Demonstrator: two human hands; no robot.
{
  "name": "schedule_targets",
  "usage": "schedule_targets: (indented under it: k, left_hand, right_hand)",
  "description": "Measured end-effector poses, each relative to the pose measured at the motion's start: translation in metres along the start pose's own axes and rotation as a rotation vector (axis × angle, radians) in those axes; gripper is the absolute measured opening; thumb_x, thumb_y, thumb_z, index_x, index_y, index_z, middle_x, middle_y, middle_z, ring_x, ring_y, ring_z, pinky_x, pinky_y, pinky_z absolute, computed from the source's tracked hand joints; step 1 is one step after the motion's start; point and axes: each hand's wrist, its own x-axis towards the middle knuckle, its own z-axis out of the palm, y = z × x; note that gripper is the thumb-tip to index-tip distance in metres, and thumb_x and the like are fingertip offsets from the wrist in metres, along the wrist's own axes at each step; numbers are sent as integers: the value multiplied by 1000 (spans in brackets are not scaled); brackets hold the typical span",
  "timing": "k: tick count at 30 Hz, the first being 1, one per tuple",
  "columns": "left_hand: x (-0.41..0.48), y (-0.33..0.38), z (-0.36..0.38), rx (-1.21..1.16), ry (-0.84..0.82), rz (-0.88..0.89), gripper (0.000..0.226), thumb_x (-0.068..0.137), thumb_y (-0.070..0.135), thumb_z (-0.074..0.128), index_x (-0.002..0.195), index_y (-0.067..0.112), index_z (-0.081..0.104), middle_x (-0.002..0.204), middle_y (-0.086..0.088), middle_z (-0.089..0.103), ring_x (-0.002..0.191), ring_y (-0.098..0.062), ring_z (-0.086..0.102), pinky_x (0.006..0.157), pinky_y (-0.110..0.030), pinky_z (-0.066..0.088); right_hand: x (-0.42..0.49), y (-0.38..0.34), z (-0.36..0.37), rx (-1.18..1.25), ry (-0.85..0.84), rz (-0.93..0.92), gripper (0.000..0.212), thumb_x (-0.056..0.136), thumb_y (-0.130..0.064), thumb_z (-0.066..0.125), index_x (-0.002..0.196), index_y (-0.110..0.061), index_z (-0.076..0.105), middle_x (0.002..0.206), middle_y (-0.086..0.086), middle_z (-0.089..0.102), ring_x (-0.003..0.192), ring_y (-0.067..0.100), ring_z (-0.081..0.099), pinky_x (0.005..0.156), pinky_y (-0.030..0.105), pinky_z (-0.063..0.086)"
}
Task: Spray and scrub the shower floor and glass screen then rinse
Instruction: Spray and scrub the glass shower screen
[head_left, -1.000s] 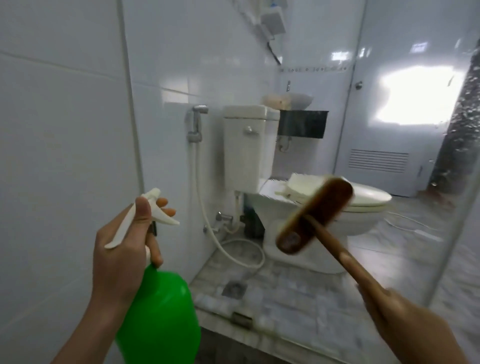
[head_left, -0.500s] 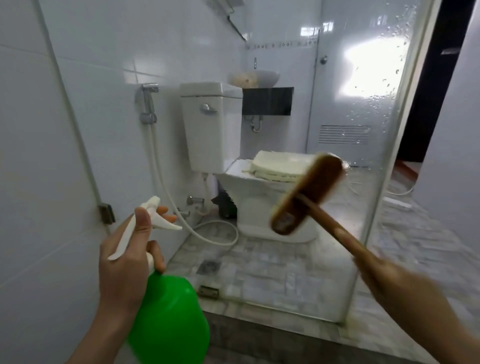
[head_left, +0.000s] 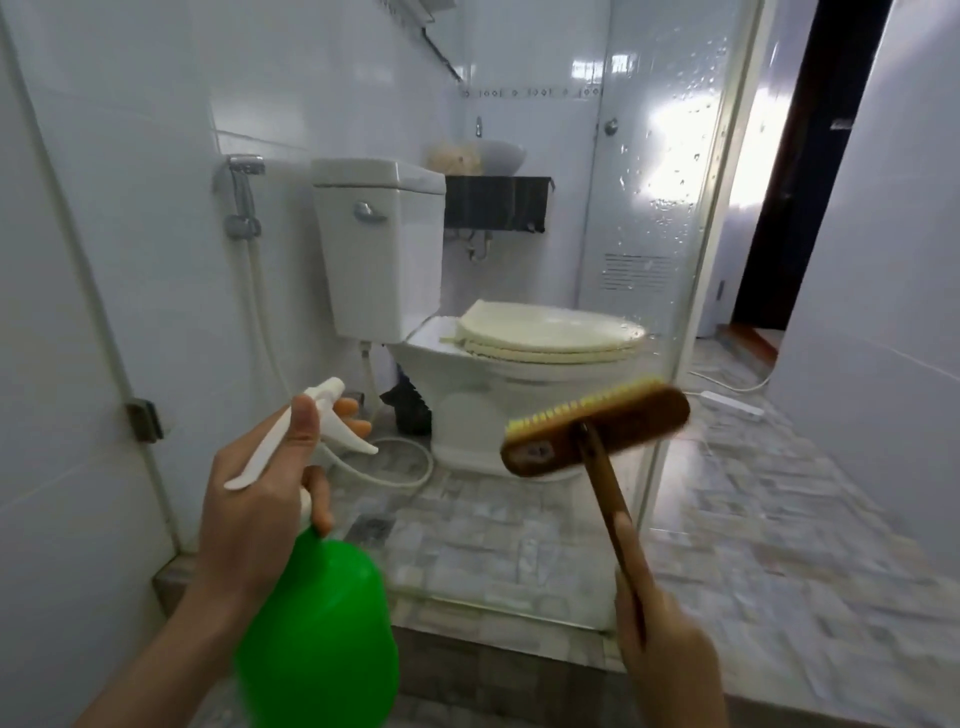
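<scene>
A white tiled wall (head_left: 104, 260) is closing in at 9 o'clock. The glass screen (head_left: 665, 249) is standing ahead, its free edge running down at 1 o'clock, and open room is lying past it over the tiled floor (head_left: 779, 519) toward the dark doorway (head_left: 810, 156). At 7 o'clock the left hand (head_left: 260, 499) is curling its fingers round the green spray bottle (head_left: 317, 634), at its neck and trigger. At 5 o'clock the right hand (head_left: 660, 644) is wrapping its fingers round the handle of the brush (head_left: 597, 431). Since half a second ago, the brush head is lying more level, with yellow bristles showing and the handle steeper.
</scene>
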Motion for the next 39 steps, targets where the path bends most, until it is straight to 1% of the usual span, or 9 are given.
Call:
schedule_targets:
  k: [4,9,17,21,26,30,32,36,39]
  left_hand:
    - [-4,-2,-1,30,-39,-30,46,94,62,43,94,29,75,98,1,77,35,-18,44,39,-18,39]
    - [-11,-13,-1,100,-54,-54,46,96,56,42,98,21,72,97,1,76,35,-16,44,39,-17,39]
    - [-38,-49,-14,57,-82,-143,59,89,64,44,108,14,70,99,-2,76,35,-15,43,40,-19,40]
    - [-55,-72,-10,87,-138,-147,74,79,81,45,107,19,70,101,-1,75,35,-15,44,41,-17,41]
    - [-68,-99,-7,101,-147,-146,37,94,60,41,99,42,73,82,-31,66,38,-20,46,47,-21,42]
    - [-77,-116,-2,84,-103,-154,36,101,42,39,95,33,74,46,-19,51,36,-18,44,43,-19,40]
    - [-82,-120,1,90,-92,-174,36,99,38,39,97,25,72,42,-16,46,35,-18,43,41,-19,39]
    - [-83,-125,3,107,-92,-201,40,98,39,38,99,17,72,42,-12,49,37,-18,45,42,-20,40]
    - [-84,-127,1,104,-97,-176,41,100,37,37,100,16,72,43,-12,51,36,-16,44,43,-20,40]
  right_hand:
    - [34,-14,1,54,224,-130,56,100,-36,34,150,-44,12,47,-13,34,31,9,39,33,14,37]
    - [98,-28,-11,185,401,-237,54,102,-21,40,151,-23,17,52,-6,39,38,9,39,40,16,41]
    - [-88,61,83,68,-42,84,51,99,-56,16,149,-47,12,79,9,71,45,17,60,44,35,54]
    - [-17,26,79,126,197,-135,49,103,-32,33,150,-31,21,55,-8,43,38,4,35,41,9,29]
    - [-47,54,91,127,141,-111,51,102,-35,33,151,-34,18,71,-6,60,41,10,45,43,21,39]
    - [-145,90,111,25,-147,187,67,95,-33,49,145,-55,12,59,2,62,38,11,48,41,22,35]
    - [-132,78,118,99,-124,184,74,94,-24,56,145,-54,13,63,-1,62,43,8,52,43,26,47]
    - [-59,48,120,266,130,-37,52,101,-33,37,150,-29,21,67,-18,48,42,5,42,43,18,41]
    - [-70,57,121,209,114,-54,52,101,-35,37,150,-32,22,76,-10,60,47,7,48,48,17,42]
